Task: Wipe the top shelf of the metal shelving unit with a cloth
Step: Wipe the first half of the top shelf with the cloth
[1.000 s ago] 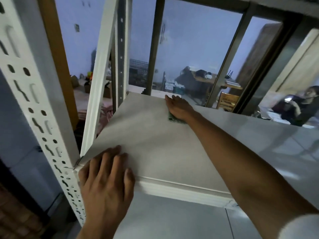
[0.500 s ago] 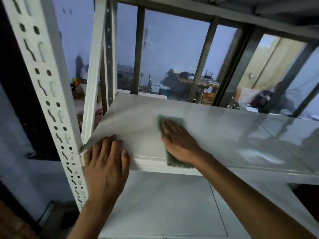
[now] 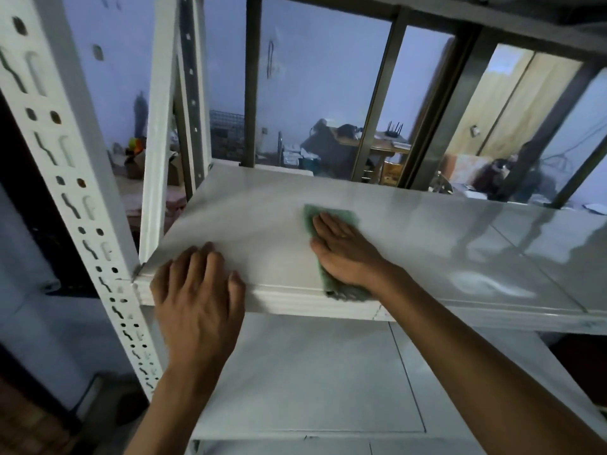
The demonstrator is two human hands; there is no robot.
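Observation:
A white metal shelf (image 3: 262,221) spans the middle of the head view. On it lies a green cloth (image 3: 341,215), stretching from mid-shelf to the front lip. My right hand (image 3: 348,251) presses flat on the cloth with straight fingers, covering most of its middle. My left hand (image 3: 197,290) rests on the shelf's front left corner, fingers laid on top and palm over the front edge, holding nothing.
A perforated white upright (image 3: 75,198) stands at the front left corner, with another post (image 3: 157,133) behind it. A lower shelf (image 3: 312,382) lies beneath my arms. Behind the unit is a window frame (image 3: 377,103) onto a cluttered room.
My right hand drew the cloth from the shelf's far edge back to the front lip, and it has since shifted slightly. The left hand stayed on the corner.

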